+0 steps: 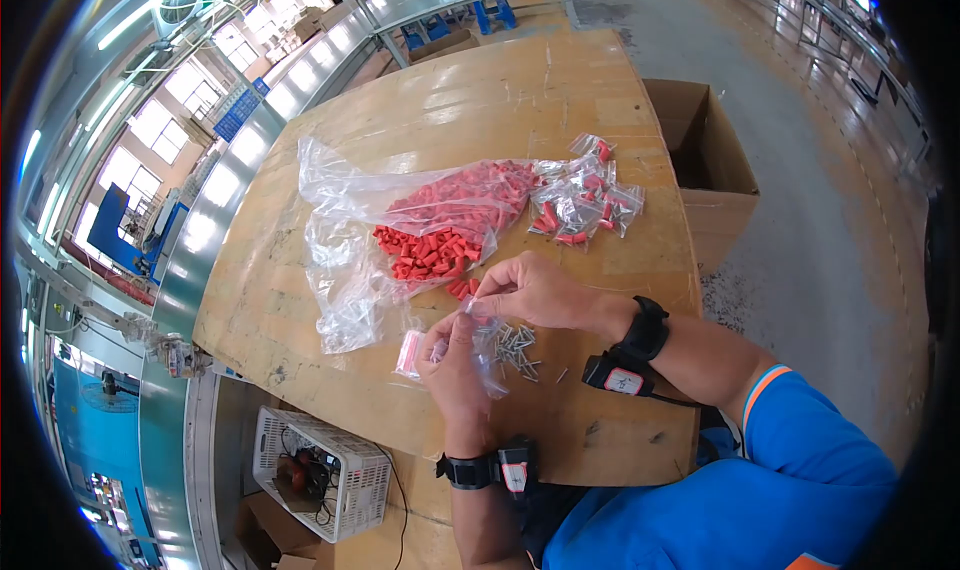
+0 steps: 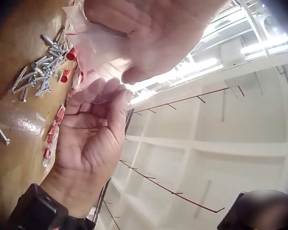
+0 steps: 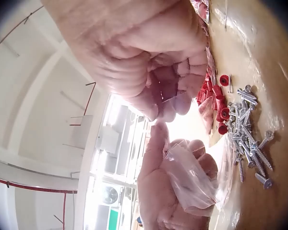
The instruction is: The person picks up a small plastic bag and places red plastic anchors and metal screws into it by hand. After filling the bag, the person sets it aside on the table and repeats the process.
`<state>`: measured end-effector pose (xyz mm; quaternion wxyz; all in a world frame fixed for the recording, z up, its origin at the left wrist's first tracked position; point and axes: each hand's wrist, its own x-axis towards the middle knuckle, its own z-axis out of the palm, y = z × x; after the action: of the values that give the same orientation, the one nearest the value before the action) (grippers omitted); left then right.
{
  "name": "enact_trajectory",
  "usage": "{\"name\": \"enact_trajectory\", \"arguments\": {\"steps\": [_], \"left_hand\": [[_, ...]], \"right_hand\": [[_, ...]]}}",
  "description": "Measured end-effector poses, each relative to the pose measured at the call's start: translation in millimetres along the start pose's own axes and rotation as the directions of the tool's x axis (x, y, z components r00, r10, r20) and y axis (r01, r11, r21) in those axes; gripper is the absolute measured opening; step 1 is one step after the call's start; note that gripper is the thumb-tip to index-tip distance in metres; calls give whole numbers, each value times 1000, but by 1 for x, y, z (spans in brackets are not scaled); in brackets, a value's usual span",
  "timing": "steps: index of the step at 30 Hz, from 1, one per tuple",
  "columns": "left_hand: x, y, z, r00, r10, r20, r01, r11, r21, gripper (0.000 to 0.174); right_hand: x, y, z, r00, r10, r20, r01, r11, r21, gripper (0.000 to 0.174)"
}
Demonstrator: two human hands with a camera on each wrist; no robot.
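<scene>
In the head view, my left hand [image 1: 457, 370] and right hand [image 1: 540, 292] meet fingertip to fingertip at the near part of the table. Between them they pinch the top edge of a small clear zip bag [image 3: 189, 179], which hangs down over the left palm. Right below lies a loose pile of silver screws [image 1: 515, 352]. A few loose red plastic plugs [image 1: 462, 288] lie just beyond the fingers, beside a large clear bag [image 1: 345, 230] spilling many more red plugs [image 1: 425, 255]. Flat small bags with a red stripe [image 1: 408, 353] lie left of the left hand.
Small filled bags [image 1: 590, 205] of red plugs are heaped at the table's right. A cardboard box [image 1: 715, 210] stands beyond the right edge of the wooden table [image 1: 460, 80]. Below the left edge is a white plastic crate [image 1: 360, 485] with cables inside.
</scene>
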<state>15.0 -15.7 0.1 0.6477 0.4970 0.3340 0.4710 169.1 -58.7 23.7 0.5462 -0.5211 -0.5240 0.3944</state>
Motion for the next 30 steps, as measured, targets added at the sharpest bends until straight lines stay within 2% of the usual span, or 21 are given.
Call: {"name": "enact_trajectory", "arguments": {"steps": [7, 10, 14, 17, 20, 23, 25, 26, 28, 29, 30], "left_hand": [[0, -2, -2, 999, 54, -8, -54, 998, 14, 14], [4, -6, -7, 998, 52, -34, -50, 997, 54, 16], [11, -12, -18, 995, 34, -95, -19, 988, 156, 19], [16, -12, -26, 966, -83, -246, 74, 996, -45, 19], [3, 20, -1, 933, -153, -327, 114, 984, -135, 21], [8, 10, -11, 966, -128, -225, 110, 990, -93, 20], [9, 7, -15, 985, -37, -171, 30, 999, -45, 21], [10, 7, -15, 990, 9, -141, -12, 1000, -23, 22], [4, 9, -8, 984, 119, -129, -76, 952, 298, 22], [1, 9, -6, 979, 171, -112, -103, 887, 450, 22], [1, 5, -5, 976, 199, -86, -144, 892, 430, 21]], "right_hand": [[-1, -5, -2, 1000, -2, 16, 3, 998, -58, 17], [0, -2, 1, 1000, 28, 4, -29, 999, 40, 19], [6, 16, 2, 998, -22, -59, 27, 996, 85, 20], [6, 16, -1, 999, 6, -50, -3, 997, 71, 19], [7, 20, -2, 999, -2, -36, 6, 995, 95, 19], [7, 20, -3, 999, -43, -14, 44, 997, 58, 19], [2, 4, -5, 999, -40, 23, 39, 999, 11, 18], [1, 2, -4, 998, -18, 61, 13, 997, 81, 18], [-1, 0, -2, 989, 16, 145, -47, 975, 215, 17], [-1, 1, 0, 991, 19, 136, -46, 978, 204, 17], [-1, 3, 1, 992, 20, 127, -45, 980, 192, 17]]}}
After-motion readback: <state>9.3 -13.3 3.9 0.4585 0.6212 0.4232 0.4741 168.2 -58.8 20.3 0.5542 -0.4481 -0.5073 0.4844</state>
